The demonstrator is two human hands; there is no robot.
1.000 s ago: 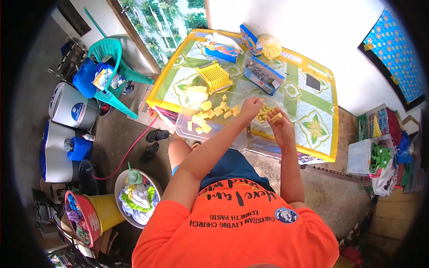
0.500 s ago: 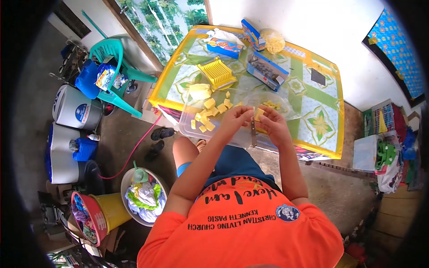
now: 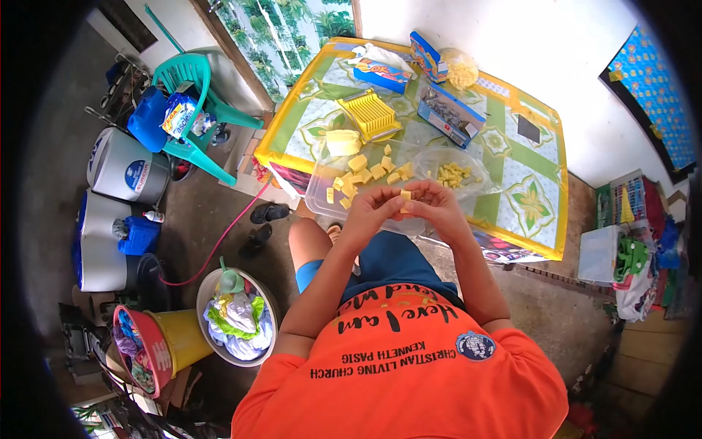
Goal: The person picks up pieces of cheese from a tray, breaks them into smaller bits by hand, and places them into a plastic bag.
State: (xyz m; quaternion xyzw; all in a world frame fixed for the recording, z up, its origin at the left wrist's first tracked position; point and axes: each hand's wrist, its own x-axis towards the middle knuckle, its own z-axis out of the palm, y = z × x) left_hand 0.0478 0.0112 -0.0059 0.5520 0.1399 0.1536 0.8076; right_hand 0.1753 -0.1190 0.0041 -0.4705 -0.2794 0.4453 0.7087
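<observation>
My left hand (image 3: 373, 211) and my right hand (image 3: 436, 208) meet above the near edge of a clear plastic tray (image 3: 316, 192). Both have closed fingers pinching a small yellow chunk (image 3: 406, 196) between them. Left of the hands, several cut yellow chunks (image 3: 358, 164) lie in the tray, with a larger pale yellow block (image 3: 342, 143) behind them. Just beyond my right hand, a clear round container (image 3: 479, 174) holds small yellow pieces (image 3: 452, 174). No knife can be made out now; the fingers may hide it.
On the covered table (image 3: 530, 201) stand a yellow slotted rack (image 3: 369, 115), an open blue box (image 3: 451, 115), further blue boxes and a bag of yellow pieces (image 3: 461, 71). A green chair (image 3: 196, 150) and a laundry tub (image 3: 238, 316) are at left.
A knife was upright between my hands half a second ago and no longer shows. My hands have drawn closer together around the chunk. The view has shifted slightly.
</observation>
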